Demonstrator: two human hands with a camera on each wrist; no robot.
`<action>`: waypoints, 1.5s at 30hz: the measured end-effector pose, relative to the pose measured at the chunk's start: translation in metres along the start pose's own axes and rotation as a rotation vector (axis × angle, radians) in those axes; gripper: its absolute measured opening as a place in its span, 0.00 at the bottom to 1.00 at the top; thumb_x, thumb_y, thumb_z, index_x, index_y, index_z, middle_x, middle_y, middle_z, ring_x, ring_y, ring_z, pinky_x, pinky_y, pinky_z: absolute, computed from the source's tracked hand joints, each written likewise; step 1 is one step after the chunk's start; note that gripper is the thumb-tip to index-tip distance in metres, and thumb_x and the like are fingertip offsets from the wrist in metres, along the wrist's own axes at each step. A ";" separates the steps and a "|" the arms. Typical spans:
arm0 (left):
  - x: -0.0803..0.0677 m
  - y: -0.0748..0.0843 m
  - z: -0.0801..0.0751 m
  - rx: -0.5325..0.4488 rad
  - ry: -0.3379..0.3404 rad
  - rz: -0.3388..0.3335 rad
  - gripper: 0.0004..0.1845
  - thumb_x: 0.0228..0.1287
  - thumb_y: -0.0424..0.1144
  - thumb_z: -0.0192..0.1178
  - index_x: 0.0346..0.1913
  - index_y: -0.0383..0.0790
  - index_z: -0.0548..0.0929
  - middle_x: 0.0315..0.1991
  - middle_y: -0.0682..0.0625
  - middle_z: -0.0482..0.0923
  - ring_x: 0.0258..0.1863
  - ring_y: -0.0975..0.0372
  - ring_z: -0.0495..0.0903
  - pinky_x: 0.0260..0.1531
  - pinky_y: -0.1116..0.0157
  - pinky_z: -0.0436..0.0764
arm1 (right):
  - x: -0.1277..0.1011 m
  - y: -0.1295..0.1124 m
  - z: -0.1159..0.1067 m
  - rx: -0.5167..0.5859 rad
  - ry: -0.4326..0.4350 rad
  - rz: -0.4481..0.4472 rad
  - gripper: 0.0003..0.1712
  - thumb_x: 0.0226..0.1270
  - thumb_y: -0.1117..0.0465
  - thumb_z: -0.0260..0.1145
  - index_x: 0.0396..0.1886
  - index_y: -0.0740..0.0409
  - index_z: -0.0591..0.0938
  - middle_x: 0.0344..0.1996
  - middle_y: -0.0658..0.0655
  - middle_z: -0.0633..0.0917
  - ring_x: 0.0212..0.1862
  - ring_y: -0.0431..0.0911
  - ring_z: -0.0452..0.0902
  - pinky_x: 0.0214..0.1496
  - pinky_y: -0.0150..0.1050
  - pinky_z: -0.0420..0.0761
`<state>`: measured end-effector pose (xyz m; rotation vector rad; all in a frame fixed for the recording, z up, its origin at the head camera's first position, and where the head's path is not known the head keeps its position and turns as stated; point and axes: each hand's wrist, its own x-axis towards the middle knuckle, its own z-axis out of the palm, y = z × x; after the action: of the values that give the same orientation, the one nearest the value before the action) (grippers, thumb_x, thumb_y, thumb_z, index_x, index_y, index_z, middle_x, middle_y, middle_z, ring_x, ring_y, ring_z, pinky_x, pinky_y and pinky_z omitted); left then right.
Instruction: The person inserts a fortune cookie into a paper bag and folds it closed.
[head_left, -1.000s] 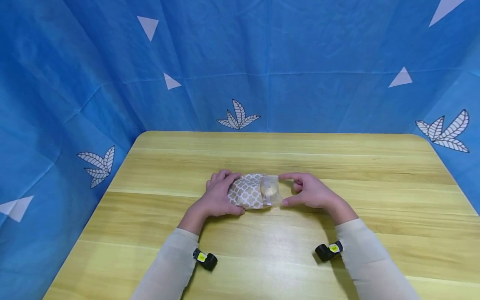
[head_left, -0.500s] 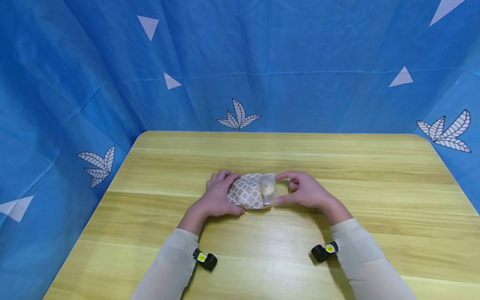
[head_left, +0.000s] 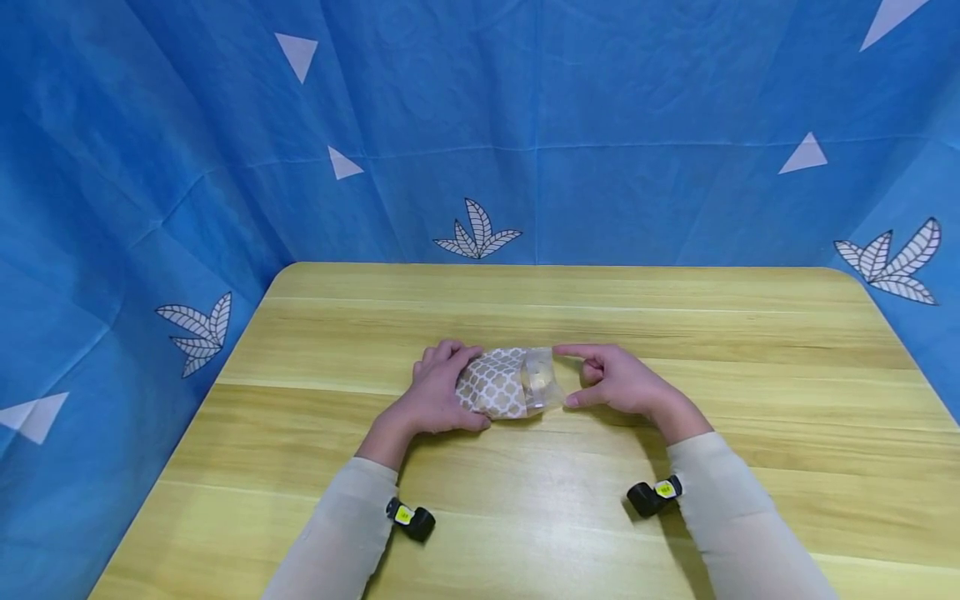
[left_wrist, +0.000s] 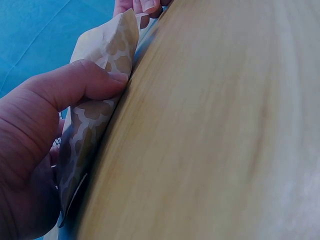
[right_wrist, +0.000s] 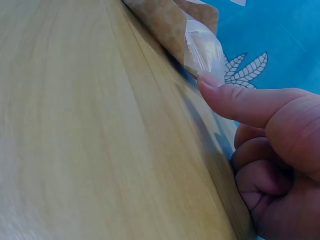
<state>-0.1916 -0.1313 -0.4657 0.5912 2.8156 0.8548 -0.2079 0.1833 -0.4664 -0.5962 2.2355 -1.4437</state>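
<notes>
A small paper bag (head_left: 491,385) with a tan and white lattice pattern lies on the table. My left hand (head_left: 437,392) grips its left end, the thumb along the near side and the fingers at the far side. From the bag's right end sticks out a clear plastic-wrapped packet (head_left: 541,379) with something pale inside; the rest of it is hidden in the bag. My right hand (head_left: 618,381) holds the packet's outer end between an outstretched index finger and the thumb, its other fingers curled in. In the right wrist view the thumb tip touches the crinkled wrapper (right_wrist: 206,50).
The wood-grain table (head_left: 525,508) has rounded far corners. Behind it and along the left hangs a blue curtain (head_left: 600,125) with white triangles and leaf prints. Each sleeve carries a black wrist camera, the left camera (head_left: 412,521) and the right camera (head_left: 651,497).
My right hand shifted slightly left toward the bag, then back right, and the packet's loose wrapper end followed it. The left hand and the bag stayed in place.
</notes>
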 end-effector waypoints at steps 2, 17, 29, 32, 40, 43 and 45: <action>0.000 0.000 0.000 0.000 0.000 -0.004 0.58 0.32 0.57 0.80 0.74 0.49 0.67 0.64 0.48 0.62 0.61 0.54 0.58 0.58 0.51 0.58 | 0.000 0.000 0.001 -0.005 0.001 0.007 0.44 0.55 0.69 0.77 0.72 0.58 0.71 0.19 0.49 0.54 0.22 0.43 0.51 0.32 0.37 0.67; 0.000 0.001 0.002 0.006 0.004 0.005 0.58 0.33 0.56 0.80 0.74 0.48 0.67 0.63 0.49 0.62 0.60 0.53 0.59 0.58 0.51 0.58 | 0.002 0.001 -0.001 -0.043 0.036 0.030 0.42 0.57 0.67 0.77 0.71 0.57 0.73 0.17 0.48 0.57 0.21 0.42 0.54 0.27 0.37 0.63; 0.001 0.003 0.001 0.016 0.000 0.005 0.58 0.33 0.57 0.79 0.74 0.48 0.67 0.63 0.49 0.63 0.60 0.54 0.59 0.57 0.52 0.58 | -0.001 -0.002 0.003 -0.081 0.081 0.044 0.40 0.57 0.61 0.78 0.70 0.56 0.75 0.17 0.48 0.56 0.21 0.43 0.52 0.30 0.39 0.64; 0.002 0.004 0.000 0.016 0.004 0.006 0.57 0.33 0.57 0.79 0.73 0.48 0.67 0.63 0.49 0.63 0.60 0.54 0.59 0.57 0.52 0.58 | 0.000 -0.002 0.003 -0.078 0.086 0.034 0.39 0.56 0.61 0.78 0.69 0.55 0.76 0.17 0.48 0.56 0.21 0.43 0.52 0.31 0.39 0.65; 0.001 0.005 -0.002 0.014 0.000 0.004 0.57 0.33 0.56 0.80 0.73 0.47 0.67 0.63 0.48 0.63 0.60 0.53 0.59 0.57 0.52 0.59 | 0.001 -0.007 0.007 -0.022 0.084 0.005 0.40 0.55 0.61 0.79 0.69 0.57 0.75 0.18 0.48 0.56 0.21 0.42 0.53 0.30 0.37 0.64; 0.001 0.005 -0.001 0.016 -0.001 0.001 0.57 0.34 0.56 0.80 0.73 0.47 0.67 0.63 0.48 0.63 0.60 0.53 0.59 0.57 0.52 0.59 | 0.001 -0.007 0.008 -0.017 0.086 0.006 0.40 0.55 0.61 0.79 0.69 0.54 0.76 0.18 0.49 0.56 0.21 0.43 0.53 0.28 0.37 0.62; 0.001 0.005 -0.001 0.016 -0.003 -0.004 0.58 0.33 0.56 0.80 0.74 0.48 0.67 0.63 0.49 0.63 0.60 0.54 0.59 0.57 0.52 0.59 | 0.003 -0.002 0.010 -0.020 0.085 0.000 0.40 0.55 0.59 0.80 0.69 0.51 0.76 0.17 0.48 0.56 0.21 0.43 0.53 0.28 0.37 0.62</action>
<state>-0.1912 -0.1276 -0.4624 0.5887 2.8232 0.8304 -0.2051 0.1736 -0.4688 -0.5505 2.3177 -1.4739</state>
